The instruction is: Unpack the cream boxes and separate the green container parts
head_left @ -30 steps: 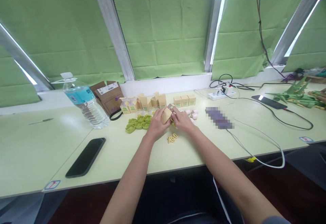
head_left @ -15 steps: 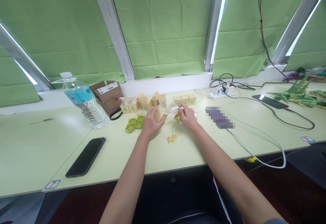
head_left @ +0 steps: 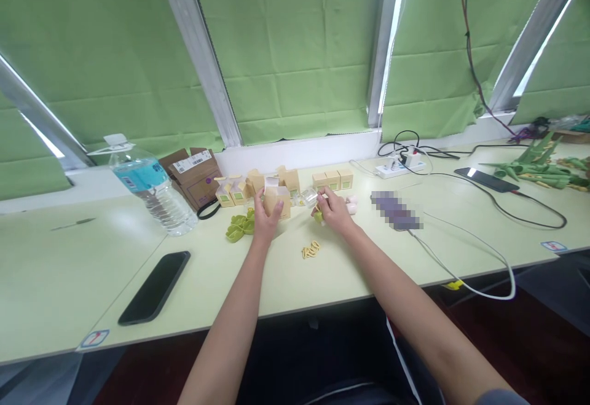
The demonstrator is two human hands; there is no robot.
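Observation:
My left hand (head_left: pixel 267 217) is closed around a small tan cardboard box (head_left: pixel 278 201) whose top flaps stand open. To its right, my right hand (head_left: pixel 334 211) pinches a small clear plastic container (head_left: pixel 309 196). Something green shows under my right fingers; whether they hold it too I cannot tell. Several green leaf-like pieces (head_left: pixel 238 227) lie left of my left hand. Between my forearms is a small cluster of yellow curved pieces (head_left: pixel 310 249). Pale pink pieces (head_left: pixel 352 204) are partly hidden behind my right hand.
Opened tan boxes (head_left: pixel 238 191) and closed ones (head_left: pixel 332 180) line the back. A water bottle (head_left: pixel 152 187), a brown carton (head_left: pixel 193 177) and a black phone (head_left: pixel 155 287) stand or lie at left. To the right are a power strip (head_left: pixel 400 168), cables and another phone (head_left: pixel 487 180).
My left hand has moved slightly left with the box and turned it more upright, away from the clear container. My right hand has hardly moved and still holds the container.

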